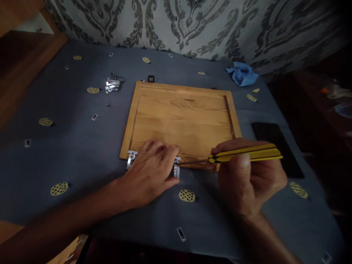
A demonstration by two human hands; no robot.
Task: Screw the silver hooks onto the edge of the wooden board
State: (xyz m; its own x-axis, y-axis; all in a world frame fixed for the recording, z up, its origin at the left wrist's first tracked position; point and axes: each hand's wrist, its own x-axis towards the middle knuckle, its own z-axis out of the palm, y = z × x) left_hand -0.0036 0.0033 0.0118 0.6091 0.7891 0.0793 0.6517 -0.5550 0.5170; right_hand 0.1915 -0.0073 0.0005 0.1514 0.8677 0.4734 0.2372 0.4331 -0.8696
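Note:
A square wooden panel (181, 117) with a raised frame lies flat on a blue-grey patterned cloth (82, 154). My left hand (150, 170) rests palm down on its near edge, covering a metal hinge (131, 158) whose ends stick out on both sides of the hand. My right hand (249, 176) is closed around a yellow-handled screwdriver (244, 154), held level. Its dark shaft points left, and the tip meets the hinge end beside my left fingers.
A second metal hinge (113, 84) lies at the back left of the cloth. A crumpled blue rag (242, 73) sits at the back right near the patterned wall. A dark phone (277, 146) lies right of the panel. Small screws are scattered about.

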